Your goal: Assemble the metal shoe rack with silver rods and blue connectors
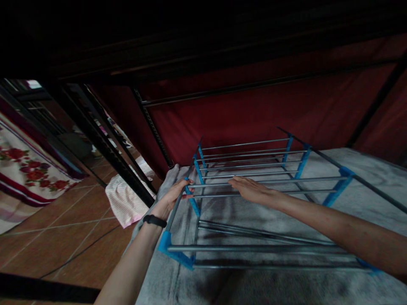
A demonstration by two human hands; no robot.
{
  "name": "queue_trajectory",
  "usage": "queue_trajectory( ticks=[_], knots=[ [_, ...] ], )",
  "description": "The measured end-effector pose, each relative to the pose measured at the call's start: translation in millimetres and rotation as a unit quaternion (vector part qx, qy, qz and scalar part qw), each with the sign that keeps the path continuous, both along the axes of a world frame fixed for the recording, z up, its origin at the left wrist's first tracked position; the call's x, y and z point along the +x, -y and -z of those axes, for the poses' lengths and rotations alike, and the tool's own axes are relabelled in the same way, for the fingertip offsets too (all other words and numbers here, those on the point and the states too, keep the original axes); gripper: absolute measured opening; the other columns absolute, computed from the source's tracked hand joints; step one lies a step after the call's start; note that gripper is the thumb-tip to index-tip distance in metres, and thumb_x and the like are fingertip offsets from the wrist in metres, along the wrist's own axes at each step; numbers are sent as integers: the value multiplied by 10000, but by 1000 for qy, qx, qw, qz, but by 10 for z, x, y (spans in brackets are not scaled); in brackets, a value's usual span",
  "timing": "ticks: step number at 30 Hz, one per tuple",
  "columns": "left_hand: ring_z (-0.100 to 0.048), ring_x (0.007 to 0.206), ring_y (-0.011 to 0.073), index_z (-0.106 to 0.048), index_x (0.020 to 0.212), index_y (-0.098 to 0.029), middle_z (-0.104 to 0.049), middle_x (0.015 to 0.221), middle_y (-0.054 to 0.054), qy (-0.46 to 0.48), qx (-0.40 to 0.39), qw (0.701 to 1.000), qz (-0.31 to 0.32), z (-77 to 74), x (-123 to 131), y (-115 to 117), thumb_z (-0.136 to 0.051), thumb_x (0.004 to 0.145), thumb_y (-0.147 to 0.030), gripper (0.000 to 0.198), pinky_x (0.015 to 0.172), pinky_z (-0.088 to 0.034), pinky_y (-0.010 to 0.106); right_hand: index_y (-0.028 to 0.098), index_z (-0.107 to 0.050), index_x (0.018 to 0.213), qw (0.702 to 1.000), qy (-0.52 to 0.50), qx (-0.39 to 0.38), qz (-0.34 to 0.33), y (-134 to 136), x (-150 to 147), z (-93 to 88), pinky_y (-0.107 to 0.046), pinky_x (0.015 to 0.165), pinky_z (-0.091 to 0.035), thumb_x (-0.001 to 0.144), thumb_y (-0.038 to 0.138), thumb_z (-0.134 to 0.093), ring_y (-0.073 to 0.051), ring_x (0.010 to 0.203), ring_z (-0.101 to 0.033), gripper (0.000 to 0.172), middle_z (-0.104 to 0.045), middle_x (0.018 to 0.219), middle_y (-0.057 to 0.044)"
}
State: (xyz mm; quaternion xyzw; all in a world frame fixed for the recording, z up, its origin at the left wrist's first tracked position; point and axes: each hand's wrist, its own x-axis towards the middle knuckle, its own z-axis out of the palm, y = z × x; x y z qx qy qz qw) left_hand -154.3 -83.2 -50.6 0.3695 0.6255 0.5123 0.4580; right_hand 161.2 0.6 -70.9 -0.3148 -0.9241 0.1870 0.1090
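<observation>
A rack of grey metal tubes (267,249) joined by blue plastic brackets (165,242) lies on a grey blanket (254,284). My left hand (174,192), with a black band on its wrist, is closed around the rack's left side, where a blue bracket (192,201) meets the long side tube. My right hand (249,188) reaches over from the right and is closed on a cross tube (305,180) near its middle. Its fingertips are partly hidden. Several loose tubes (251,231) lie on the blanket inside the frame.
Dark metal posts (110,144) stand at the left, and a dark beam spans overhead. A red cloth (222,114) hangs behind the rack. A striped cloth (125,197) rests over the tiled floor (85,228), where a thin cable (79,253) runs. A floral blanket (32,169) hangs at far left.
</observation>
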Motion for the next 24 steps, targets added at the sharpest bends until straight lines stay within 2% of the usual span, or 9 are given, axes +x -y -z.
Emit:
queue_trajectory(
  ticks=[5, 10, 15, 17, 22, 24],
  knots=[
    [-662, 776, 181, -685, 979, -202, -637, 797, 37, 11, -7, 1000, 8, 32, -35, 3, -728, 749, -380, 294, 624, -571, 259, 206, -598, 1379, 999, -52, -2, -11, -90, -33, 119, -484, 1182, -354, 981, 194, -385, -290, 1411, -482, 452, -531, 1518, -118],
    [-661, 747, 162, -688, 963, -206, -635, 824, 35, 22, -19, 999, -19, 29, -10, -4, -738, 735, -363, 282, 592, -553, 237, 220, -601, 1385, 997, -71, 12, -11, -127, -43, 154, -468, 1164, -373, 954, 185, -413, -281, 1410, -480, 472, -539, 1512, -98],
    [-648, 750, 154, -684, 956, -205, -634, 844, 34, 20, -20, 999, -25, 16, 20, -6, -723, 740, -374, 277, 607, -554, 240, 210, -670, 1246, 994, -99, 6, -41, -130, -34, 108, -435, 1055, -457, 931, 173, -470, -272, 1177, -632, 375, -688, 1266, -107],
    [-656, 778, 167, -684, 962, -206, -637, 854, 37, 17, -18, 999, -26, 16, 22, -8, -715, 743, -383, 283, 616, -556, 249, 208, -685, 1192, 993, -102, 1, -50, -125, -27, 103, -416, 1016, -476, 929, 167, -478, -262, 1101, -654, 338, -705, 1197, -104],
    [-678, 851, 206, -685, 964, -205, -646, 848, 52, 3, -22, 999, -25, 36, 4, -23, -702, 752, -404, 291, 622, -556, 263, 218, -629, 1309, 997, -71, 26, -20, -90, -22, 90, -438, 1072, -428, 928, 136, -458, -284, 1261, -575, 426, -629, 1364, -119],
    [-684, 869, 216, -683, 958, -205, -648, 846, 55, -3, -20, 1000, -20, 49, -8, -30, -704, 754, -414, 294, 636, -565, 273, 209, -634, 1292, 998, -42, 44, -25, -71, -30, 56, -431, 1046, -440, 937, 123, -437, -282, 1230, -590, 415, -636, 1337, -131]
  ],
)
